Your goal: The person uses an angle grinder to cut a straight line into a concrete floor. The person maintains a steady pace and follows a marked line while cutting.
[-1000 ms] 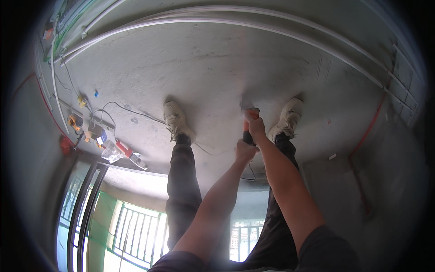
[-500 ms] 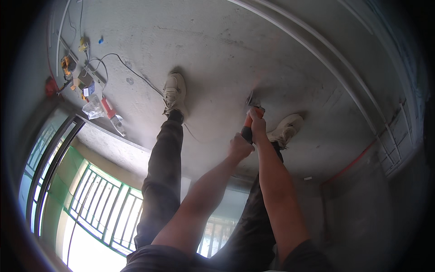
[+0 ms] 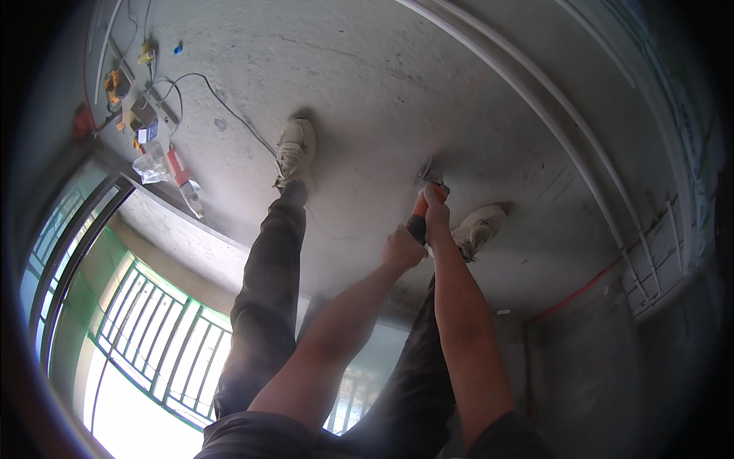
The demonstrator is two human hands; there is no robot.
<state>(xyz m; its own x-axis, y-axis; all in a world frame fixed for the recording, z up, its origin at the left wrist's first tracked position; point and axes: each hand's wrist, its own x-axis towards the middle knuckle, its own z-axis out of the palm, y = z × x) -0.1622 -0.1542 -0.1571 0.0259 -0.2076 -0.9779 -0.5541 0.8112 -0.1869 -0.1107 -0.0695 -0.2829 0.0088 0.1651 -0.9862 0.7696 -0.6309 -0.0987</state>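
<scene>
Both of my hands are closed round an angle grinder [image 3: 420, 205] with an orange and black body, held low over the grey concrete floor [image 3: 359, 115]. My left hand [image 3: 403, 249] wraps the black rear end. Farther forward, near the tool's head, my right hand [image 3: 436, 213] grips the orange part. The guarded head points away from me at the floor, and dark haze around it blurs the disc. Whether the disc touches the concrete I cannot tell. My shoes stand on either side, the right shoe [image 3: 480, 229] close beside my right hand.
A grey cord [image 3: 229, 111] runs across the floor behind my left shoe [image 3: 294, 149]. At left lie a red and grey power tool [image 3: 181, 177], a clear plastic bag [image 3: 153, 164] and small boxes. White pipes [image 3: 535, 99] cross at right. A green railing [image 3: 164, 336] shows lower left.
The view has shifted slightly, so the floor items at left and the railing sit a little differently. Both hands keep their hold on the grinder, which has barely moved.
</scene>
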